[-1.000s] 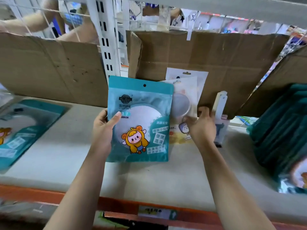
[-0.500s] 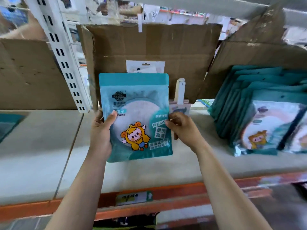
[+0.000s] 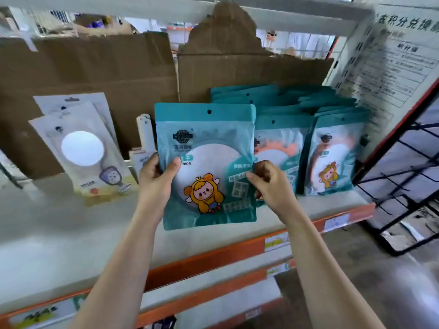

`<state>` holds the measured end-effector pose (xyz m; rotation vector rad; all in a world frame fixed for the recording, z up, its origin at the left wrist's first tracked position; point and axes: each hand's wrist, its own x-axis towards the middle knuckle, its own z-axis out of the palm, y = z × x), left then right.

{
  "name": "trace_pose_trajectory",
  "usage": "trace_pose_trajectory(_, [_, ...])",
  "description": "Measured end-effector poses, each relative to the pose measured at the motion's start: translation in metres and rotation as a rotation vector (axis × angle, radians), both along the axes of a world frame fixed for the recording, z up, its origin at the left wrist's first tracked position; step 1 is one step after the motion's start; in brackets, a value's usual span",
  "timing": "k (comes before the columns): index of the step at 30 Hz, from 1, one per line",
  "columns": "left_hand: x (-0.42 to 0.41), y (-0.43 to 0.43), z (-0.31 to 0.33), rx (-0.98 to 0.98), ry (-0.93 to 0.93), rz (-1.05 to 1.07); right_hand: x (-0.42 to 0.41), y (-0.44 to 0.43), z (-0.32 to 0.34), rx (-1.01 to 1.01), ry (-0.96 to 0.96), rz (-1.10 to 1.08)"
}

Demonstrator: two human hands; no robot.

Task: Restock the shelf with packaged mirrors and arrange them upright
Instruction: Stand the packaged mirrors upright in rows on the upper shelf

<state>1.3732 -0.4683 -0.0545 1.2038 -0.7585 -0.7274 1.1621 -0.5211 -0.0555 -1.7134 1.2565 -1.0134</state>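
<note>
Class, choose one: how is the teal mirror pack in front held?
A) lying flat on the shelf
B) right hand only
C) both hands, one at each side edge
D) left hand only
C: the left hand grips the left edge of the pack, and the right hand pinches its right edge.

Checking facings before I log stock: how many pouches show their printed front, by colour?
Teal: 3, the held teal pack gripped by the left hand and right hand, the orange-mirror pack behind it, the monkey pack at far right.
White: 2, the front white pack and the rear white pack.
Total: 5. The teal packs stacked behind overlap too much to count.
</note>
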Motion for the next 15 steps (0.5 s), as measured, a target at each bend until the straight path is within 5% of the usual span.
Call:
trace_pose_trajectory(5, [-0.101, -0.036, 0.0, 0.023, -0.142, -0.071, -0.108, -0.035, 0.004, -0.035, 0.01, -0.081])
trace_pose_trajectory(15, [-0.259, -0.115, -0.007, 0.17, -0.846, -0.021, -0.263, -0.113, -0.031, 0.056, 0.05, -0.349])
